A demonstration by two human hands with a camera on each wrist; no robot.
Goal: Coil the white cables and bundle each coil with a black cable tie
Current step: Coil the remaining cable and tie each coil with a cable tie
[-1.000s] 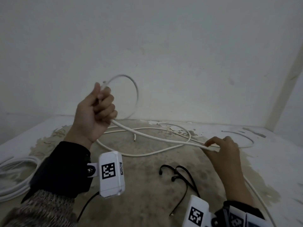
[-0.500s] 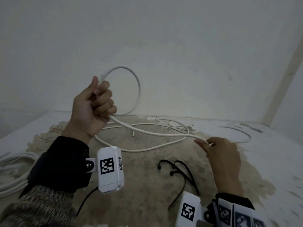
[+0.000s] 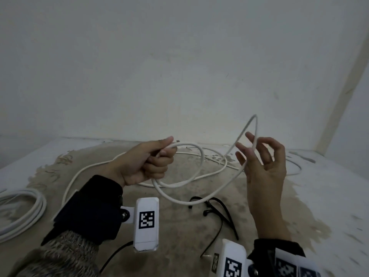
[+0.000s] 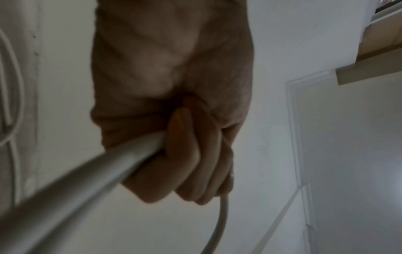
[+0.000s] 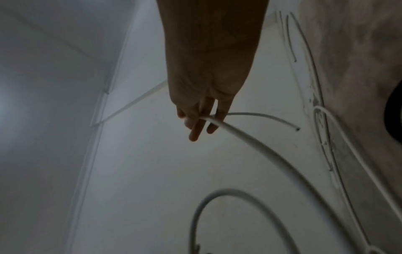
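My left hand (image 3: 165, 156) grips the white cable (image 3: 201, 160) in a fist above the table's middle. One loop hangs from that fist. In the left wrist view the left hand's fingers (image 4: 185, 163) curl round the white cable (image 4: 87, 180). My right hand (image 3: 251, 152) is raised to the right, fingers spread and loosely bent. The cable passes between those fingers and arches to a peak above them. The right wrist view shows the white cable (image 5: 261, 147) caught between the right hand's fingertips (image 5: 202, 123). Black cable ties (image 3: 227, 218) lie on the table below both hands.
A separate coil of white cable (image 3: 38, 206) lies at the table's left edge. More slack cable trails over the worn brown patch of the table (image 3: 119, 256), and a thin strand (image 3: 295, 166) lies at the right. A white wall stands close behind.
My left hand dropped and moved right with the cable loop. My right hand rose from the table, lifting the cable into a tall arch.
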